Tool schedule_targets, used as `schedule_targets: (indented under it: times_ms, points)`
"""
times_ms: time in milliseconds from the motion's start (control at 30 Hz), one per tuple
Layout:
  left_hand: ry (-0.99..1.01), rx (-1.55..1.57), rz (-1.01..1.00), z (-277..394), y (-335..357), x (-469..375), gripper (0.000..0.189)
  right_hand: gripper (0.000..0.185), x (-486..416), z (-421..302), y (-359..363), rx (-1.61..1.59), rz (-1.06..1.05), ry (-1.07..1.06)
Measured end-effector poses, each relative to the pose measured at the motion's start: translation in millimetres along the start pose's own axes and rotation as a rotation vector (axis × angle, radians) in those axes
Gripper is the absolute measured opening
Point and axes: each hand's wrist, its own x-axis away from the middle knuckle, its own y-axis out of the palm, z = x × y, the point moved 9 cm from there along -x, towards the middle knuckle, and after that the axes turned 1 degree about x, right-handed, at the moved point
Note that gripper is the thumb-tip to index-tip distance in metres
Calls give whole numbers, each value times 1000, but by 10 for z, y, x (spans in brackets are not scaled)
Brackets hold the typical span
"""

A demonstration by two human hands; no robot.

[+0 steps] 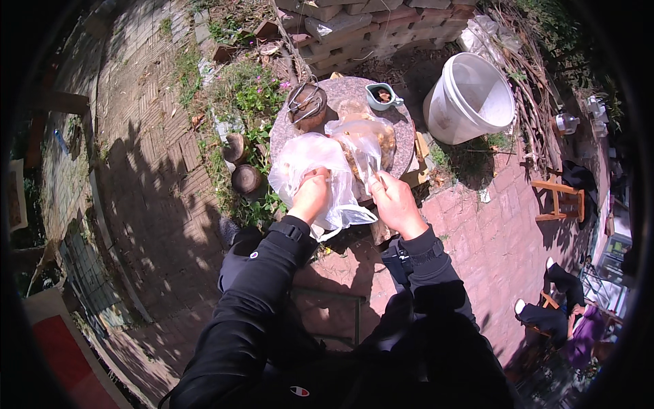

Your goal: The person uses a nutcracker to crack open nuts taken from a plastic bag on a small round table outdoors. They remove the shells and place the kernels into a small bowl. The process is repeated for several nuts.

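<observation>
My left hand (312, 191) reaches into a thin white plastic bag (337, 189), and film hides its fingertips. Thumb and fingers of my right hand (393, 197) pinch the edge of a clear plastic bag (369, 148). Small yellow-brown pieces show through that second bag. Both bags lie against each other on a round speckled stone tabletop (286, 122). Behind them stands a brown round pot (309, 110) with metal tongs or a wire tool across its top. At the back right of the tabletop is a pale green cup (380, 105) holding brown bits.
A large white plastic bucket (449, 112) stands right of the table, before a heap of dry sticks (531, 102). Stacked bricks (352, 36) rise behind. Two log stumps (246, 179) and plants lie left. Farther right are a wooden stool (557, 199) and a seated person (572, 322).
</observation>
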Motion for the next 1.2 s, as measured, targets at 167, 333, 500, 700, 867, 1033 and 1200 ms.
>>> schedule_targets:
  times_ms: [167, 333, 500, 700, 867, 1033, 1200]
  points:
    - [-43, -156, 12, -125, 164, -5, 14, 29, -21, 16, -255, -61, 171, -76]
    - [94, -23, 55, -96, 110, 6, 28, 29, -9, 29, -358, 24, 234, -131]
    - [-249, 228, 7, -184, -102, -159, 31, 29, -18, 85, -401, -190, 220, -51]
    - [-649, 1047, -229, -93, -224, -7, 27, 19, -68, 54, -299, -738, 124, 14]
    - [-229, 272, -147, 197, -720, -82, 30, 10, 12, -291, -520, -758, 292, -386]
    - [-150, 423, -363, 384, -974, 126, 48, 9, 160, -474, -697, -516, 532, -598]
    - [-127, 1122, -358, 448, -1252, 189, 41, 15, 169, -698, -393, -467, 355, -642]
